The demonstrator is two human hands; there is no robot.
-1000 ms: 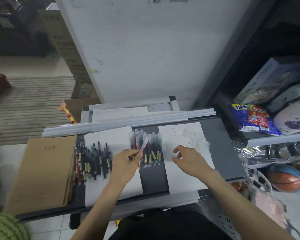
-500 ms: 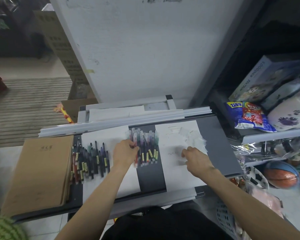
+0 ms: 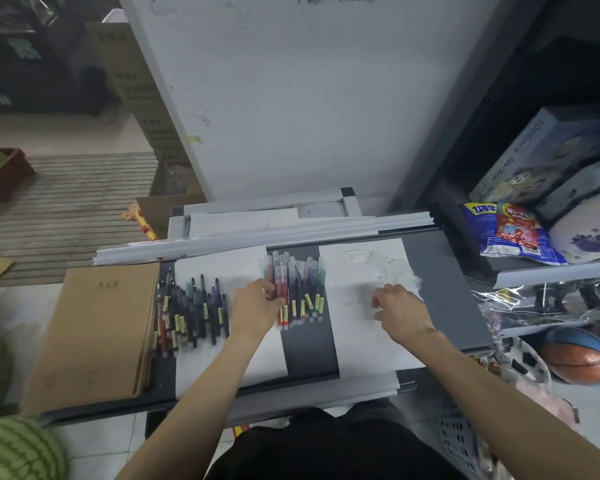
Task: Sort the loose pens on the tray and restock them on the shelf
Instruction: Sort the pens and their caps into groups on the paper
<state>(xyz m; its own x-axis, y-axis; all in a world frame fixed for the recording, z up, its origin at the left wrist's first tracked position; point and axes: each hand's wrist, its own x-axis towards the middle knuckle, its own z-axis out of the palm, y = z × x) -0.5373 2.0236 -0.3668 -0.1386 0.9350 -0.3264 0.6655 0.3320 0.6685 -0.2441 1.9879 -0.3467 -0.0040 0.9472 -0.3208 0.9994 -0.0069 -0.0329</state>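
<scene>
Two groups of pens lie on the dark grey tray [image 3: 440, 271]. A heap of dark-barrelled pens [image 3: 194, 313] rests on the left white sheet. A neat row of clear-capped pens [image 3: 302, 292] lies on the bare strip in the middle. My left hand [image 3: 253, 310] is at that row's left edge, fingers pinched on a red pen [image 3: 284, 317] that lies against the others. My right hand [image 3: 400, 311] rests on the right white sheet [image 3: 361, 344], fingers loosely curled with nothing seen in them, just below a pile of clear wrappers [image 3: 392, 270].
A stack of brown notebooks [image 3: 97, 334] fills the tray's left end. White strips [image 3: 264, 239] run along its far edge. A shelf on the right holds snack bags [image 3: 510, 233] and boxes [image 3: 541, 157]. Balls [image 3: 579, 358] lie on the floor below, and watermelons [image 3: 18, 448] at the left.
My left hand carried a pink-tipped pen down into the left end of the clear-capped row and stays on it. My right hand slid right and lowered onto the sheet.
</scene>
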